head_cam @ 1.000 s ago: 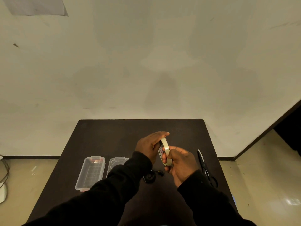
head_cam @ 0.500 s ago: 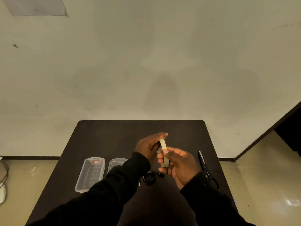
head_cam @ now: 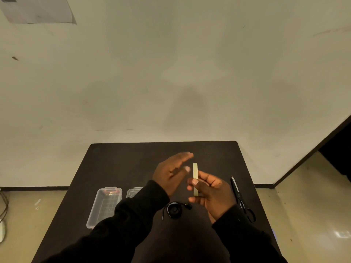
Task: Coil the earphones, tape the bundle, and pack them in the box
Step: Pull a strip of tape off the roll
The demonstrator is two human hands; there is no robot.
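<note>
Your right hand (head_cam: 212, 194) pinches the tape roll (head_cam: 195, 179) edge-on above the table (head_cam: 117, 160); your left hand (head_cam: 171, 173) is spread just beside it. Coiled earphones (head_cam: 174, 209) lie below. No legible writing.

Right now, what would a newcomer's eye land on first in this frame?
The pale tape roll, held edge-on above the dark table by the right hand, with the left hand open beside it. Below them lie the coiled earphones; a clear box sits left, scissors right.
</note>
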